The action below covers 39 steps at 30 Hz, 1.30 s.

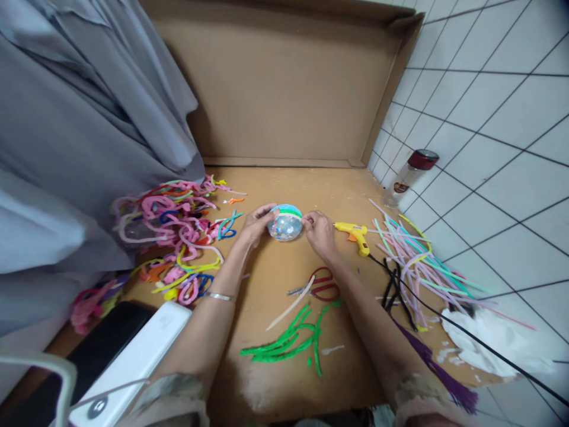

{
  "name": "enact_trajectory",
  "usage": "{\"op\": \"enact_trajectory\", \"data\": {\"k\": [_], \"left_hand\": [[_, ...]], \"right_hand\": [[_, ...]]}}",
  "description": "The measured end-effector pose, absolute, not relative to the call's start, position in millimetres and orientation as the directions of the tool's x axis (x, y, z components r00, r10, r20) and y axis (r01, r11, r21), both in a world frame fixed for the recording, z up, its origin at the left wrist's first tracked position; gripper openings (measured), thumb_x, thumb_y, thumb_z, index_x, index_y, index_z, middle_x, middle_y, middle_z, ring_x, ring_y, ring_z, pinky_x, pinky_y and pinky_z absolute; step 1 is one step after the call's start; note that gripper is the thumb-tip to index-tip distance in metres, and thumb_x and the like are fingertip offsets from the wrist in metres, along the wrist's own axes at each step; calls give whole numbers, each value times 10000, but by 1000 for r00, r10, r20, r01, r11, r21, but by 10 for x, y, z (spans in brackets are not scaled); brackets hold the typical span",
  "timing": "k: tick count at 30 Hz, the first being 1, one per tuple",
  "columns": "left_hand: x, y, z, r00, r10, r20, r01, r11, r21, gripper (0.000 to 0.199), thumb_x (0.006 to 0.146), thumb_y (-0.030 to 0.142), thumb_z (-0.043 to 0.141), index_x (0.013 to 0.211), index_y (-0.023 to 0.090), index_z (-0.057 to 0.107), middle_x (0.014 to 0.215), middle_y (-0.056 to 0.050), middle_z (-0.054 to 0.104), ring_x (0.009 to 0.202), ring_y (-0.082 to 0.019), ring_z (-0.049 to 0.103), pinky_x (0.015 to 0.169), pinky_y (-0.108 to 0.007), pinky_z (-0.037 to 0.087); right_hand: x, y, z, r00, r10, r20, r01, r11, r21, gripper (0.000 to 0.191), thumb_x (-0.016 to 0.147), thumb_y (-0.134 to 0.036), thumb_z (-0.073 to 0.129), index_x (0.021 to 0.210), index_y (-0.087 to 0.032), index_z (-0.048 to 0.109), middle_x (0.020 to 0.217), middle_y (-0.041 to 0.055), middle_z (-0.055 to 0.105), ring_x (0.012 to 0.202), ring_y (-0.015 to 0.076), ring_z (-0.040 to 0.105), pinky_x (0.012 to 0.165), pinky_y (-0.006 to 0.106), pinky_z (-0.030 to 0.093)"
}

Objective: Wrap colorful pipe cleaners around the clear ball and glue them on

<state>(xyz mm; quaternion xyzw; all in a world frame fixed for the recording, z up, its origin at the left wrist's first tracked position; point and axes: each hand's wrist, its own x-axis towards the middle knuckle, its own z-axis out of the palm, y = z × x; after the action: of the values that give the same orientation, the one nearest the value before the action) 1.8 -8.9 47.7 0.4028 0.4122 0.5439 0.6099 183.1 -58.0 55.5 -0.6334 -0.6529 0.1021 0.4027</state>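
A round, clear ball (285,228) is held above the middle of the table, with a light-blue top and green and white pipe cleaner bands around its upper part. My left hand (258,224) grips its left side, thumb on the front. At the right edge, my right hand (319,230) is closed in a pinch where the white pipe cleaner (291,214) band ends; its fingertips partly hide that end. A yellow glue gun (354,234) lies just right of my right hand. Nearer me are red-handled scissors (324,284), a loose white pipe cleaner (291,305) and several green pipe cleaners (284,343).
Tangled colourful pipe cleaners (178,219) are heaped at left, beside a grey curtain (98,118). A white power bank (133,362) lies near my left forearm. At right are glue sticks and pipe cleaners (413,255), a bottle (406,178), tissue (493,338) and a black cord (471,341).
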Motion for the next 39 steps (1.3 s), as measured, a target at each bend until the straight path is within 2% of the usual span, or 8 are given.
{"op": "enact_trajectory", "data": {"k": [3, 9, 13, 21, 27, 32, 35, 39], "left_hand": [[21, -108, 499, 73, 995, -71, -336, 92, 937, 448, 491, 272, 885, 896, 153, 736, 835, -25, 721, 769, -146, 632, 727, -253, 497], [4, -111, 514, 93, 991, -98, -305, 122, 944, 437, 506, 273, 872, 903, 168, 723, 820, -8, 704, 695, -120, 611, 646, -232, 479], [-12, -119, 523, 108, 988, -113, -307, 141, 941, 502, 462, 302, 892, 912, 165, 717, 793, 1, 694, 642, -107, 589, 595, -224, 467], [-48, -118, 508, 145, 983, -111, -328, 153, 932, 603, 385, 351, 939, 915, 163, 722, 813, -15, 717, 676, -123, 609, 655, -242, 493], [-68, -90, 472, 156, 983, -94, -315, 140, 939, 601, 409, 352, 936, 941, 162, 730, 896, -51, 739, 739, -153, 639, 701, -267, 509], [-73, -86, 466, 160, 983, -91, -300, 136, 944, 526, 486, 304, 903, 963, 165, 728, 892, -44, 730, 721, -146, 630, 679, -262, 488], [-73, -91, 475, 172, 980, -100, -302, 149, 941, 482, 519, 284, 883, 959, 166, 724, 874, -32, 721, 697, -135, 614, 666, -259, 482], [-65, -102, 492, 171, 981, -96, -321, 148, 935, 539, 463, 300, 911, 946, 157, 719, 875, -37, 720, 690, -128, 610, 659, -253, 482]], "right_hand": [[1823, -544, 507, 181, 919, 351, 637, 162, -754, 105, 799, -198, 585, 723, -195, 657, 784, 41, 700, 708, 174, 603, 702, 288, 443], [1845, -451, 422, 211, 965, 153, 240, 100, -966, 94, 720, -247, 614, 641, -197, 625, 581, -27, 618, 558, 128, 560, 589, 246, 420], [1848, -436, 390, 171, 982, 81, 43, 75, -996, 88, 669, -264, 653, 635, -190, 620, 546, -39, 598, 526, 109, 546, 587, 238, 438], [1828, -489, 448, 171, 985, -30, -176, 1, -984, 204, 575, -227, 738, 686, -202, 568, 534, -75, 591, 511, 82, 547, 569, 208, 456], [1872, -477, 479, 143, 989, -48, -80, -37, -996, 151, 618, -238, 702, 705, -197, 585, 570, -52, 595, 539, 90, 565, 573, 212, 453], [1920, -478, 623, 256, 945, 204, 34, 202, -979, 156, 741, -339, 635, 816, -202, 635, 763, 10, 680, 706, 131, 631, 706, 264, 509], [1931, -524, 738, 185, 934, 305, 140, 282, -949, 189, 765, -341, 633, 869, -195, 692, 865, 43, 726, 779, 156, 655, 756, 288, 514], [1931, -581, 798, 92, 926, 365, 347, 314, -884, 132, 768, -234, 612, 790, -176, 729, 826, 51, 741, 752, 165, 656, 734, 287, 496]]}}
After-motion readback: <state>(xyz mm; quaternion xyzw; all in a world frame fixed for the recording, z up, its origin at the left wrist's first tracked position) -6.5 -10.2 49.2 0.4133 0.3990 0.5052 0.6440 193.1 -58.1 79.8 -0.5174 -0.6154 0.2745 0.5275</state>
